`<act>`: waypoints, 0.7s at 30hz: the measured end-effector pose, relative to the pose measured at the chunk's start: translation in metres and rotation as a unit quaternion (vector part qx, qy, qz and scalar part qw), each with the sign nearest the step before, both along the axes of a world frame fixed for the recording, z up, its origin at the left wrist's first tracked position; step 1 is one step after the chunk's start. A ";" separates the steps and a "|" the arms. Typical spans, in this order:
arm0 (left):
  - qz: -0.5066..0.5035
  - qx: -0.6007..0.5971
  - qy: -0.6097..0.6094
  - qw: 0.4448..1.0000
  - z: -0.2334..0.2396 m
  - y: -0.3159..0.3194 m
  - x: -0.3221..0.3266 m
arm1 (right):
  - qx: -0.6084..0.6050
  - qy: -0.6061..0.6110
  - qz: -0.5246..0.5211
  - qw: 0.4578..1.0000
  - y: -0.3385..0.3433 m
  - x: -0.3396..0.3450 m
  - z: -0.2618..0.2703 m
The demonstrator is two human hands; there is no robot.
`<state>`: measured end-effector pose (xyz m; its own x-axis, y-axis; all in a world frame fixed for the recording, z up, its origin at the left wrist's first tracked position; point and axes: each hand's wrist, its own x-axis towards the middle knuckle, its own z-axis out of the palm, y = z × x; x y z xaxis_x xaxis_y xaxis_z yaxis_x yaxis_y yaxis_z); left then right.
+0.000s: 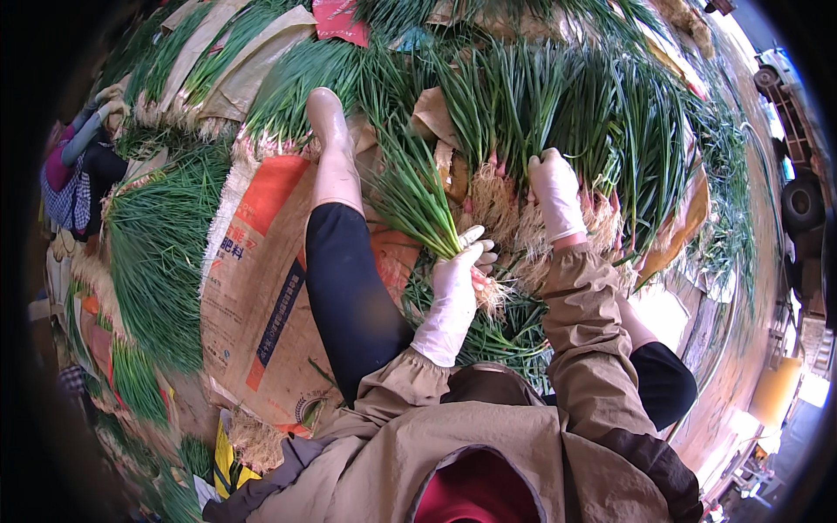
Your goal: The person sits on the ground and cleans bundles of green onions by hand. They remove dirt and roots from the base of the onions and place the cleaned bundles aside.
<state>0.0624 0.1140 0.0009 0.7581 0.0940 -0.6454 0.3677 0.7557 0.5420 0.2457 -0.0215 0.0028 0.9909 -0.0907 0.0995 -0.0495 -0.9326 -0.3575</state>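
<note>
My left hand (458, 268), in a pale glove, grips a small bunch of green stalks with pinkish bases and stringy roots (490, 291); its leaves (418, 202) point up and to the left. Gloved too, my right hand (554, 186) reaches into a broad heap of the same leafy plants (588, 104), at the level where stalks meet the pale roots (494, 196). Its fingertips are partly hidden among the stalks, so whether they hold any does not show. Loose green leaves (503, 340) lie between my legs.
A printed woven sack (255, 301) lies left of my booted leg (333, 157). Further piles of the plants (153, 255) and sacks (261, 59) spread beyond. At the far left is another person (78, 157). A hose (716, 346) runs along the floor at the right, with a vehicle wheel (802, 204) beyond.
</note>
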 end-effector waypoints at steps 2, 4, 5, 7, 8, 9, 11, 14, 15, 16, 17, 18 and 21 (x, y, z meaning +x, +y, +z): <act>0.004 0.000 -0.003 1.000 -0.008 -0.002 -0.002 | 0.004 -0.093 0.001 0.996 0.013 0.001 -0.001; -0.016 0.002 0.041 0.999 -0.012 0.001 -0.004 | 0.025 -0.110 0.057 0.992 0.044 0.004 0.000; -0.003 0.018 0.012 1.000 -0.008 -0.004 -0.004 | -0.002 -0.122 0.103 0.987 0.056 0.007 -0.002; -0.035 0.052 0.036 0.997 0.006 -0.005 -0.003 | -0.100 0.108 0.116 0.982 0.074 0.016 -0.008; -0.042 0.054 0.047 0.997 0.007 -0.010 -0.003 | -0.122 0.124 0.115 0.978 0.069 0.031 -0.032; -0.054 0.048 0.044 0.996 0.009 -0.007 -0.004 | -0.142 0.142 0.121 0.972 0.067 0.044 -0.053; -0.051 0.058 -0.003 0.997 0.009 -0.006 -0.006 | -0.028 0.167 0.092 0.981 0.059 0.058 -0.043; -0.054 0.023 -0.016 0.998 0.008 -0.007 -0.010 | 0.100 0.197 0.051 0.974 0.035 0.047 0.000; -0.063 0.004 -0.028 0.998 0.000 -0.014 -0.011 | 0.037 0.147 0.049 0.987 0.025 0.042 0.006; -0.065 -0.010 -0.039 0.997 -0.006 -0.017 -0.011 | 0.024 0.175 0.045 0.983 0.019 0.037 0.012; -0.065 -0.018 -0.038 0.997 -0.011 -0.019 -0.014 | 0.010 0.203 0.039 0.978 0.015 0.031 0.016; -0.060 -0.026 -0.035 0.997 -0.017 -0.025 -0.014 | -0.003 0.092 0.042 0.995 0.005 0.021 0.006; -0.040 -0.035 -0.007 0.999 -0.021 -0.030 -0.014 | 0.025 -0.026 0.038 0.999 -0.004 -0.020 0.018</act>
<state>0.0484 0.0839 -0.0202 0.7710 -0.0121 -0.6368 0.4208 0.7602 0.4950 0.2253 -0.0255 0.0210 0.9887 -0.0218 0.1486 0.0406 -0.9138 -0.4042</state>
